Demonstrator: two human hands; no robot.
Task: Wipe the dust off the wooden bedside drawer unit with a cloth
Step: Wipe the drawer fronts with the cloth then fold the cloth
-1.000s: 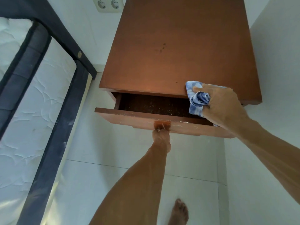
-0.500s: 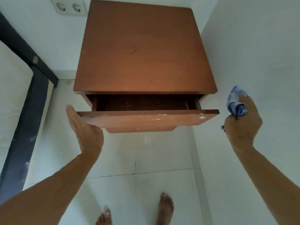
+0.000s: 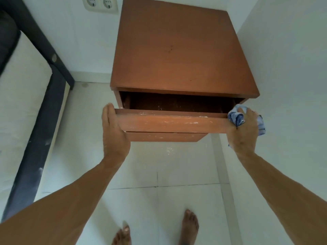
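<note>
- Nearest my view, two bare feet (image 3: 190, 225) stand on the pale tiled floor (image 3: 159, 165), and both forearms reach forward from the bottom corners.
- The left hand (image 3: 114, 133) lies against the left end of the drawer (image 3: 173, 122). From what I can see its fingers are straight and laid flat on the wood, with one fingertip level with the drawer's top edge. It holds nothing.
- The right hand (image 3: 243, 131) is at the drawer's right end, with its fingers curled round a bunched blue-and-white cloth (image 3: 236, 117). The cloth is pressed against the right corner of the drawer front, and a loose flap hangs out past the hand on the wall side.
- The drawer is pulled partly out between the two hands. Its front and top edge carry whitish dusty smears, and pale specks lie on its dark floor inside.
- The wooden bedside drawer unit (image 3: 180, 55) stands in the corner with its back to the rear wall, close to the white wall (image 3: 292, 68) on the right. Its flat top shows a few small dark marks near the middle.
- To the left, a dark bed frame (image 3: 35, 129) holds a white mattress (image 3: 19, 103), well apart from the unit.
- Farthest off, a double wall socket (image 3: 100, 3) sits on the rear wall, left of the unit's top.
</note>
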